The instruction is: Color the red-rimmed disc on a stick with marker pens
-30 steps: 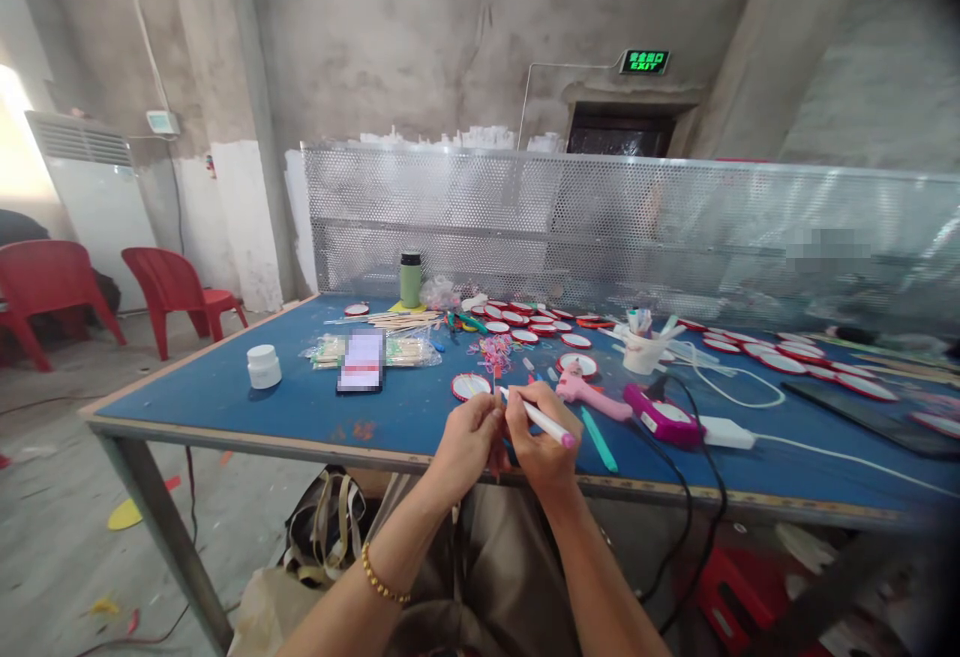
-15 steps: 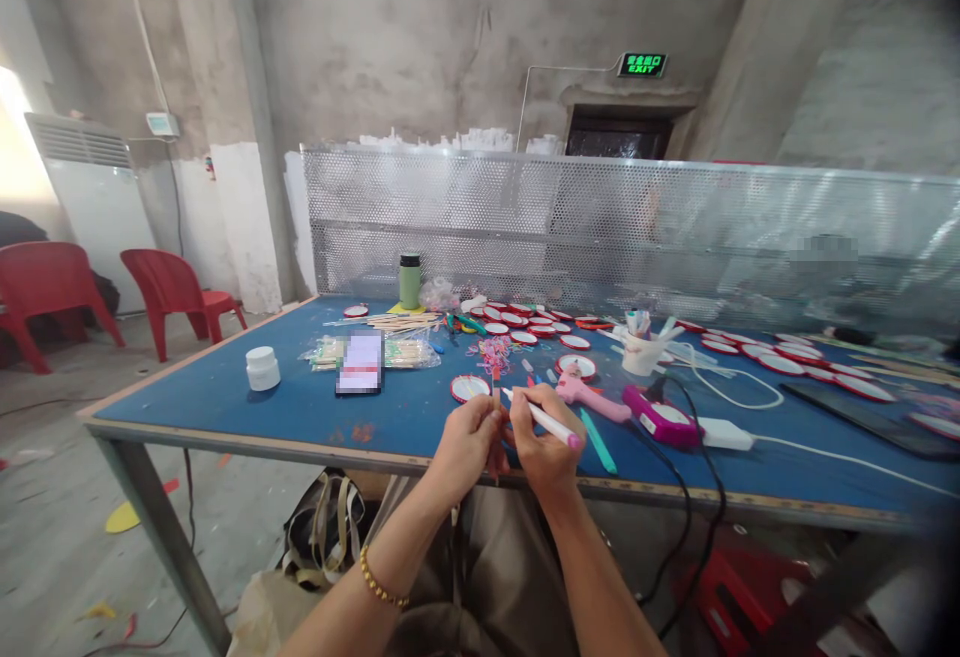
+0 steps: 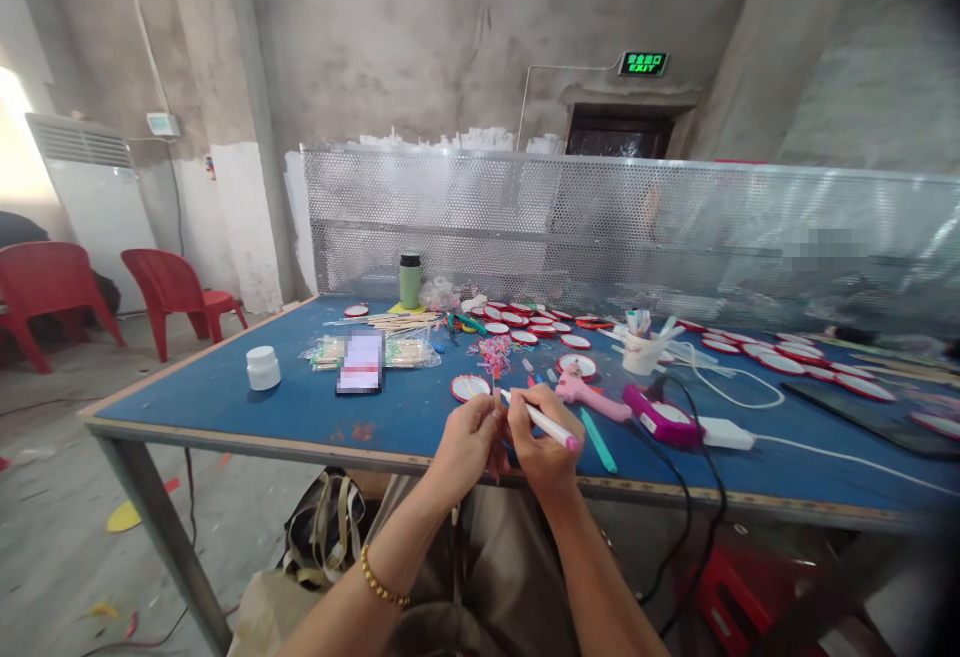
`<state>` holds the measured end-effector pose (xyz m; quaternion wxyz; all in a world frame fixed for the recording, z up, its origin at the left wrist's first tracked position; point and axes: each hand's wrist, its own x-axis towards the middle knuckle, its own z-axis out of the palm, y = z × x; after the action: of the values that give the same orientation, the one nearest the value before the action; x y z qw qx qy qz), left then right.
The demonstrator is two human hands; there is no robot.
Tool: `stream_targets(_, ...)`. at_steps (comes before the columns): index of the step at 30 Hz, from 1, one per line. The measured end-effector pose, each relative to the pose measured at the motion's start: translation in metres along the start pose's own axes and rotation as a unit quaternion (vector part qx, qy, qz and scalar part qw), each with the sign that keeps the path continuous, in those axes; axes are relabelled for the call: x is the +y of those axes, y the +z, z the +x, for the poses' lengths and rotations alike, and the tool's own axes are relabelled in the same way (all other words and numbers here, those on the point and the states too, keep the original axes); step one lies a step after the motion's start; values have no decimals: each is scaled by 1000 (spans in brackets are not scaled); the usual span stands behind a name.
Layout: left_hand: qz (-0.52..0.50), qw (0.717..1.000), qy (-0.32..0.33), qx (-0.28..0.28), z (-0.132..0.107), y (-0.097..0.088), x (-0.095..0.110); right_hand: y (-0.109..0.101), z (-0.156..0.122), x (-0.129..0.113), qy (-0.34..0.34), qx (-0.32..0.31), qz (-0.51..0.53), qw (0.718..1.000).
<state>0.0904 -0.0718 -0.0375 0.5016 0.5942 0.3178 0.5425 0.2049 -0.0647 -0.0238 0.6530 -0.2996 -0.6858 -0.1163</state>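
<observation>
My right hand [image 3: 544, 442] is closed round a white marker with a pink cap [image 3: 551, 426], its tip pointing left. My left hand [image 3: 469, 442] pinches a thin wooden stick [image 3: 496, 389] that stands upright between the two hands, its upper part coloured red. The marker tip rests against the stick. Both hands hover over the near edge of the blue table [image 3: 225, 397].
On the table lie a phone [image 3: 361, 361], a white jar [image 3: 263, 366], bagged sticks, several red-rimmed white discs [image 3: 470, 386], a pink glue gun [image 3: 592, 393], a pink device with black cable [image 3: 660, 415], a cup of markers [image 3: 643, 347] and a green flask [image 3: 410, 280]. Red chairs [image 3: 176, 287] stand left. A perforated metal screen backs the table.
The hands have stayed almost in place; the stick now shows a little higher above the left hand's fingers, and the marker has shifted slightly along it.
</observation>
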Motion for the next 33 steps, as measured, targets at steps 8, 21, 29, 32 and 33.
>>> stream_targets(8, 12, 1000, 0, 10, 0, 1, 3, 1, 0, 0, -5, -22, 18, 1000)
stream_targets(21, 10, 1000, -3, 2, -1, 1, 5, 1, -1, 1, -8, -24, 15, 1000)
stream_targets(29, 8, 1000, -2, 3, 0, 0, 2, 1, -1, 2, -14, -21, 8, 1000)
stream_targets(32, 3, 1000, -3, -2, 0, 0, 3, 2, 1, 2, -17, -17, 10, 1000)
stream_targets(33, 1, 1000, -4, -2, 0, 0, 3, 2, 1, 2, -16, -18, 10, 1000)
